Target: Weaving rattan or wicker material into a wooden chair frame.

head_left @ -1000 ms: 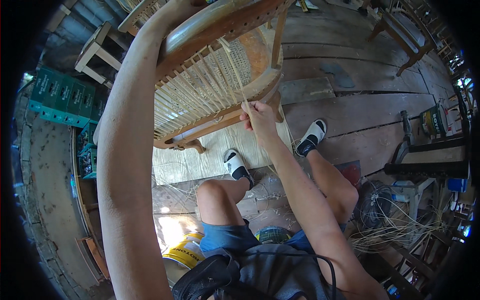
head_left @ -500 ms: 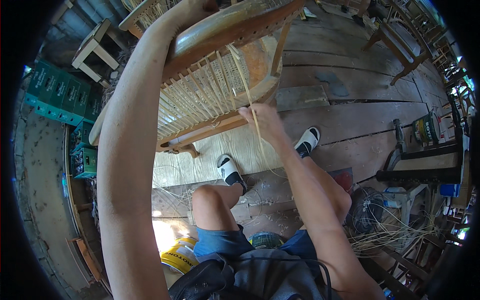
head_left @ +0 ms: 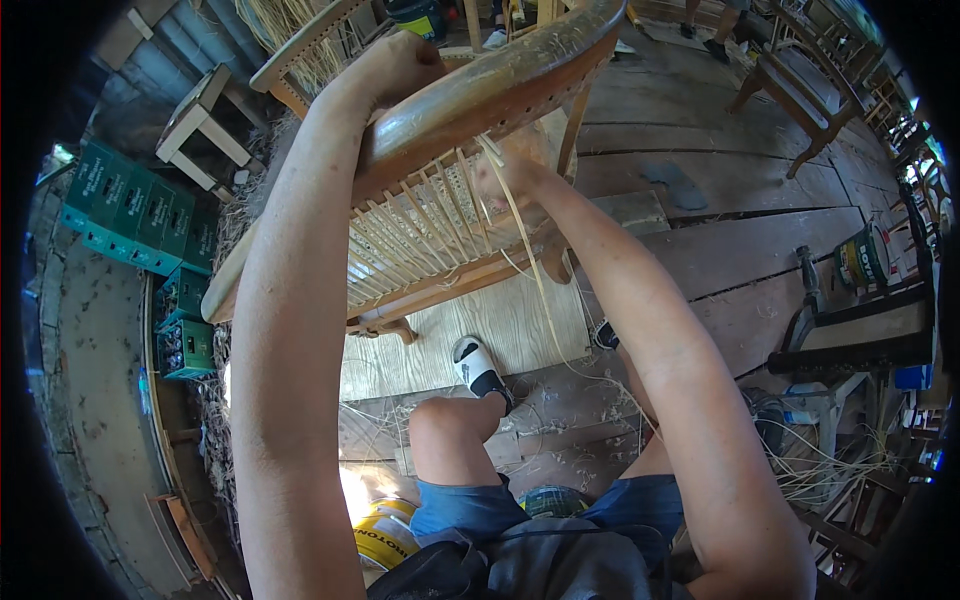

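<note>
A wooden chair back with a curved, varnished top rail [head_left: 480,85] is tilted in front of me. Pale cane strands [head_left: 420,215] run in rows from its drilled holes to the lower rail [head_left: 440,285]. My left hand [head_left: 405,65] reaches over the top rail, its fingers curled and partly hidden on the far side. Beside the rightmost rows, my right hand [head_left: 510,180] is closed, its fingertips partly covered; a thin strand shows at them. A long loose cane strand [head_left: 540,280] hangs from the top rail past this hand down to the floor.
Green crates [head_left: 130,205] stack at the left, near a wooden stool frame [head_left: 205,130]. A yellow bucket [head_left: 385,535] stands by my leg. Chairs [head_left: 800,95] stand on the right; a coil of loose cane [head_left: 820,470] lies lower right. Another person's feet [head_left: 715,45] show at the far top.
My right hand has moved up and away from me, from the lower rail to among the upper strands. The long strand now hangs farther down. My left hand stays at the top rail.
</note>
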Available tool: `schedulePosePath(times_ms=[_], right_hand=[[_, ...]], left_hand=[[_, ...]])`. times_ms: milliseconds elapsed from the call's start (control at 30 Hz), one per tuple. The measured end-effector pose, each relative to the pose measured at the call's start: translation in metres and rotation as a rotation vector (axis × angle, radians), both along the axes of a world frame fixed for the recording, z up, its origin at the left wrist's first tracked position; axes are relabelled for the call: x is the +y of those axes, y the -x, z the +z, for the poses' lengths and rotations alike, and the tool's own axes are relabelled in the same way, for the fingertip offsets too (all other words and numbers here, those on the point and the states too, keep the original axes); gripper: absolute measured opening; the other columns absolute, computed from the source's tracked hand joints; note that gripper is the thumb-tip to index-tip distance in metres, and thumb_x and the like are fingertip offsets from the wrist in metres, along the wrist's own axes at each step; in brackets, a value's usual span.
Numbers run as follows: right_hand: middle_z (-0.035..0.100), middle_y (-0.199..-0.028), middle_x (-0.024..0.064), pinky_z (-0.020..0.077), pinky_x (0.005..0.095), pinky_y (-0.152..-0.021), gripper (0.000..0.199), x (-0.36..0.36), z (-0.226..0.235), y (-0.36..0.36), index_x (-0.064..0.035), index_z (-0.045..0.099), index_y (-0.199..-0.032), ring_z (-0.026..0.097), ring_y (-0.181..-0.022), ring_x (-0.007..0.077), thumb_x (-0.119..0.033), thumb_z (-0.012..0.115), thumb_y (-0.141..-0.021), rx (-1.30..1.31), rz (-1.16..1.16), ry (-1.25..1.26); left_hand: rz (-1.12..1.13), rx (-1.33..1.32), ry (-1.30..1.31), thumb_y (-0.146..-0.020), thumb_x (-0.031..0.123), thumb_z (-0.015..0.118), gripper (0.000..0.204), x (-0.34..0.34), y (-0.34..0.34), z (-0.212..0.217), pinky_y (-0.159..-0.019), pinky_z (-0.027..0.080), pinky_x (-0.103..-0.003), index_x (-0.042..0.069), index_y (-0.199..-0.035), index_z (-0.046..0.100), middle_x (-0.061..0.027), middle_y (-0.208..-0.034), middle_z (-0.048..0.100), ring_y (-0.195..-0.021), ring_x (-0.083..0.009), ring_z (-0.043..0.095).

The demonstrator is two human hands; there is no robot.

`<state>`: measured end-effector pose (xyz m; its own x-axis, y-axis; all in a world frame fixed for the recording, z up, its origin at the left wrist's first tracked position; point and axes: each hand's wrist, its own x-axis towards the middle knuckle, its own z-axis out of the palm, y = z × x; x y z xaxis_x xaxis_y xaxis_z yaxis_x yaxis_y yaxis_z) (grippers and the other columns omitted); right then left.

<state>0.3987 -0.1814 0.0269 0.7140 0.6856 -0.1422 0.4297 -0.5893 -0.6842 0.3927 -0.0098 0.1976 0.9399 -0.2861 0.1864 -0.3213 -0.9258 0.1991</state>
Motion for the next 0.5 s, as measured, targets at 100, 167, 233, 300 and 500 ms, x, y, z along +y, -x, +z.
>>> schedulePosePath(times_ms=[100, 167, 233, 300, 500], right_hand=[[0.065, -0.083, 0.0101, 0.0508, 0.0364, -0.070, 0.014, -0.003, 0.039, -0.007, -0.0052, 0.062, -0.088, 0.063, -0.077, 0.0221, -0.019, 0.062, -0.086, 0.149, -0.403, -1.135], [0.067, -0.102, 0.0098, 0.0520, 0.0362, -0.084, 0.030, -0.011, 0.045, -0.033, -0.0054, 0.060, -0.112, 0.064, -0.093, 0.0223, -0.025, 0.063, -0.090, 0.325, -0.304, -1.605], [0.065, -0.106, 0.0129, 0.0525, 0.0350, -0.086, 0.024, -0.002, 0.080, -0.024, -0.0053, 0.060, -0.109, 0.064, -0.097, 0.0216, -0.024, 0.060, -0.093, 0.719, -0.133, -1.744], [0.064, -0.099, 0.0115, 0.0530, 0.0365, -0.087, 0.019, 0.007, 0.100, -0.006, -0.0056, 0.060, -0.104, 0.063, -0.094, 0.0229, -0.019, 0.061, -0.091, 0.733, -0.116, -1.797], [0.063, -0.075, 0.0036, 0.0515, 0.0266, -0.056, 0.019, -0.045, 0.096, 0.071, -0.0035, 0.064, -0.091, 0.060, -0.062, 0.0117, -0.022, 0.063, -0.090, 0.488, -0.396, -0.869]], left_hand=[[0.014, 0.095, 0.005, -0.085, 0.031, 0.065, 0.032, -0.009, 0.000, 0.005, -0.086, 0.050, -0.035, 0.012, -0.109, 0.071, -0.0124, -0.106, 0.070, -0.099, -0.0246, 0.066], [0.065, 0.269, 0.084, -0.087, 0.038, 0.062, 0.038, -0.029, 0.011, 0.008, -0.087, 0.049, -0.034, 0.014, -0.116, 0.068, -0.0114, -0.111, 0.068, -0.102, -0.0212, 0.065], [0.016, 0.287, 0.132, -0.088, 0.030, 0.060, 0.035, -0.024, 0.021, 0.009, -0.091, 0.046, -0.032, 0.009, -0.116, 0.067, -0.0119, -0.112, 0.067, -0.105, -0.0188, 0.063], [-0.068, 0.361, 0.112, -0.092, 0.022, 0.055, 0.030, -0.013, 0.016, 0.011, -0.090, 0.047, -0.030, 0.005, -0.114, 0.067, -0.0111, -0.108, 0.069, -0.100, -0.0165, 0.064], [0.024, 0.070, 0.468, -0.096, 0.028, 0.051, 0.037, -0.011, 0.018, 0.052, -0.082, 0.051, -0.031, 0.005, -0.122, 0.061, -0.0126, -0.099, 0.071, -0.089, -0.0207, 0.066]])
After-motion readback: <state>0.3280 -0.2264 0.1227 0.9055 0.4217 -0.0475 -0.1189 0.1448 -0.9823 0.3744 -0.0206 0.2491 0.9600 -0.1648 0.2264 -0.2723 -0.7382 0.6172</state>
